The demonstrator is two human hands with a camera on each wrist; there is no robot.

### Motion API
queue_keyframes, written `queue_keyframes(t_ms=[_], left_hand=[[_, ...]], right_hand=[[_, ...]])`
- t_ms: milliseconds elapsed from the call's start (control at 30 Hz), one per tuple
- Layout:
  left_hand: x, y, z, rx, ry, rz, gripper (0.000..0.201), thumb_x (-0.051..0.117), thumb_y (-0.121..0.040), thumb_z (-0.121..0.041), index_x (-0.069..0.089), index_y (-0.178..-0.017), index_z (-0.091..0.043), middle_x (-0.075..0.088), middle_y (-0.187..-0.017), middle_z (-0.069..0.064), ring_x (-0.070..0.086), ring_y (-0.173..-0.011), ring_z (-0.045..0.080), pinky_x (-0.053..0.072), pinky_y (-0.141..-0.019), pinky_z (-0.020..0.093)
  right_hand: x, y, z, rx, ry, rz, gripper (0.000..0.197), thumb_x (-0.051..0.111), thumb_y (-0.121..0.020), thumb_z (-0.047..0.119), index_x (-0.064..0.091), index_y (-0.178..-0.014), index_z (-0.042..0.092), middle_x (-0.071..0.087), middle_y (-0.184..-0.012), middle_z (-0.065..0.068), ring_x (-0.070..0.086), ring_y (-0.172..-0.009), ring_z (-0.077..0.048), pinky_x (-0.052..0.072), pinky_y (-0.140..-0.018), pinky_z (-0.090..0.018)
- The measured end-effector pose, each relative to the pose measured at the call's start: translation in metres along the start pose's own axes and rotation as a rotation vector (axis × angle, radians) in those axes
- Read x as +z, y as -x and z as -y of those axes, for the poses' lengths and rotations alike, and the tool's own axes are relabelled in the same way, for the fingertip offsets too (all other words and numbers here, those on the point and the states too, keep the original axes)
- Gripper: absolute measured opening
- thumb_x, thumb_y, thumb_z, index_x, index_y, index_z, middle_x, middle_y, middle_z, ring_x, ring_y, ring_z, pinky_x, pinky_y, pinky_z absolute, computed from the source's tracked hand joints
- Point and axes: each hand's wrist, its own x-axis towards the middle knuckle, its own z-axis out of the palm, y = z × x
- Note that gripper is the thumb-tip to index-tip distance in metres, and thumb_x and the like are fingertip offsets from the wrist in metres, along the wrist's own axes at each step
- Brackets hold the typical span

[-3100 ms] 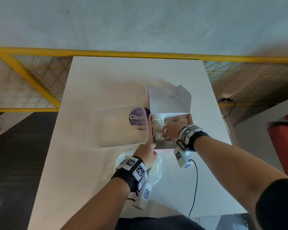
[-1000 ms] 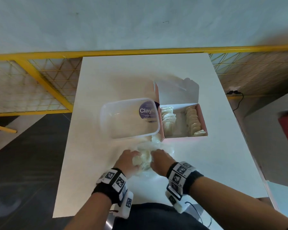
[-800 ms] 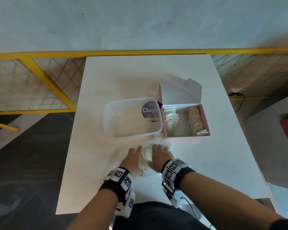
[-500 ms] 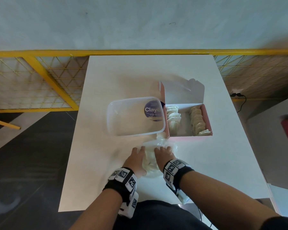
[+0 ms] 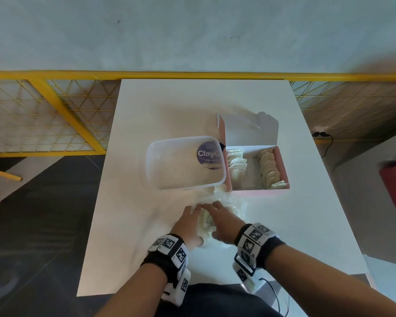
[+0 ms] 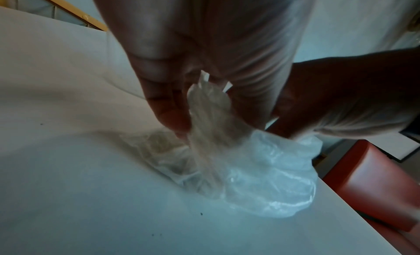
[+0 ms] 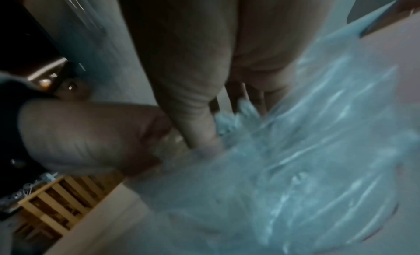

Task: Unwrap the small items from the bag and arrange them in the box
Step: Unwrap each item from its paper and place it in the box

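Pinching the crumpled clear plastic bag [image 6: 261, 169] on the white table [image 5: 146, 236], our left hand [image 5: 189, 227] grips its gathered film; our right hand [image 5: 223, 224] digs in, its grasp unclear. Tugging hard could tear it, scattering pale items short of the pink cardboard box [image 5: 281, 165].

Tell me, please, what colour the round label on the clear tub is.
The label is purple with white lettering; the head view shows it best.
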Motion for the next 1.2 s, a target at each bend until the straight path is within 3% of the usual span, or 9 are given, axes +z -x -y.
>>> queue_keyframes(t_ms=[133, 233, 367, 633, 800, 900, 1033, 1133, 1200], left_hand=[[0.005, 0.000, -0.006, 0.044, 0.022, 0.000, 0.102, 0.073, -0.075, -0.013, 0.006, -0.151, -0.015, 0.015, -0.150, 0.003, 0.041, -0.130, 0.021, 0.042, -0.100, 0.028], [0.003, 0.001, -0.007, 0.046, 0.009, -0.017, 0.099, 0.072, -0.077, -0.013, 0.006, -0.150, -0.014, 0.016, -0.150, 0.005, 0.039, -0.131, 0.021, 0.041, -0.101, 0.028], [-0.001, 0.002, -0.004, 0.009, 0.025, 0.005, 0.097, 0.067, -0.076, -0.008, 0.006, -0.151, -0.019, 0.013, -0.150, 0.004, 0.043, -0.128, 0.024, 0.046, -0.096, 0.034], [0.002, 0.003, 0.007, -0.001, 0.024, 0.022, 0.102, 0.067, -0.075, -0.013, 0.000, -0.152, -0.027, 0.012, -0.151, 0.000, 0.053, -0.114, 0.026, 0.050, -0.088, 0.034], [0.003, 0.001, 0.014, 0.023, 0.045, 0.006, 0.094, 0.066, -0.079, -0.023, 0.006, -0.151, -0.032, 0.013, -0.152, -0.001, 0.046, -0.123, 0.025, 0.044, -0.099, 0.035], [-0.001, 0.006, 0.013, 0.040, 0.106, -0.025, 0.081, 0.060, -0.084, -0.032, 0.013, -0.150, -0.035, 0.010, -0.156, -0.002, 0.033, -0.136, 0.019, 0.034, -0.108, 0.030], [-0.023, 0.024, 0.012, 0.119, 0.186, -0.218, 0.056, 0.054, -0.089, -0.020, 0.036, -0.142, -0.028, 0.024, -0.152, 0.000, 0.029, -0.139, 0.018, 0.026, -0.111, 0.026], [-0.046, 0.040, -0.001, 0.176, 0.526, -0.361, 0.032, 0.051, -0.095, -0.016, 0.053, -0.124, -0.029, 0.050, -0.134, -0.008, 0.054, -0.116, 0.016, 0.039, -0.090, 0.020], [-0.059, 0.049, -0.021, 0.212, 0.744, -0.381, 0.019, 0.048, -0.097, -0.032, 0.055, -0.114, -0.037, 0.058, -0.125, -0.009, 0.060, -0.106, 0.013, 0.043, -0.079, 0.022]], right_hand=[[0.025, -0.019, 0.000, 0.061, 0.161, 0.112, 0.091, 0.073, -0.076, 0.029, 0.016, -0.146, 0.022, 0.024, -0.145, -0.009, 0.031, -0.131, -0.038, 0.028, -0.112, -0.046], [0.036, -0.022, 0.002, 0.084, 0.320, 0.069, 0.073, 0.065, -0.083, 0.025, 0.025, -0.143, 0.019, 0.028, -0.140, -0.013, 0.035, -0.126, -0.040, 0.033, -0.107, -0.048], [0.034, -0.017, 0.000, 0.059, 0.259, 0.072, 0.033, 0.054, -0.090, 0.015, 0.051, -0.123, 0.017, 0.040, -0.124, -0.011, 0.047, -0.115, -0.034, 0.045, -0.093, -0.040], [-0.007, 0.014, -0.009, -0.048, 0.002, -0.192, 0.028, 0.059, -0.082, 0.011, 0.061, -0.110, 0.015, 0.054, -0.105, -0.004, 0.058, -0.089, -0.026, 0.041, -0.074, -0.025], [-0.034, 0.036, -0.013, -0.055, -0.326, -0.386, 0.020, 0.071, -0.070, 0.004, 0.068, -0.086, 0.016, 0.061, -0.079, -0.002, 0.056, -0.065, -0.014, 0.040, -0.055, -0.005], [-0.047, 0.047, -0.012, 0.027, -0.548, -0.382, 0.019, 0.077, -0.067, 0.012, 0.064, -0.075, 0.023, 0.061, -0.067, -0.002, 0.052, -0.059, -0.005, 0.047, -0.057, -0.017], [-0.064, 0.059, -0.009, 0.025, -1.014, -0.272, 0.030, 0.077, -0.069, 0.004, 0.067, -0.097, 0.007, 0.064, -0.077, -0.010, 0.063, -0.070, -0.021, 0.057, -0.067, -0.037], [-0.077, 0.067, -0.001, -0.052, -1.152, -0.269, 0.026, 0.076, -0.072, 0.000, 0.066, -0.095, 0.006, 0.065, -0.078, -0.012, 0.064, -0.072, -0.026, 0.056, -0.070, -0.041], [-0.088, 0.072, 0.010, -0.125, -1.269, -0.246, 0.026, 0.075, -0.070, -0.001, 0.065, -0.093, 0.005, 0.064, -0.080, -0.013, 0.065, -0.074, -0.027, 0.057, -0.071, -0.044]])
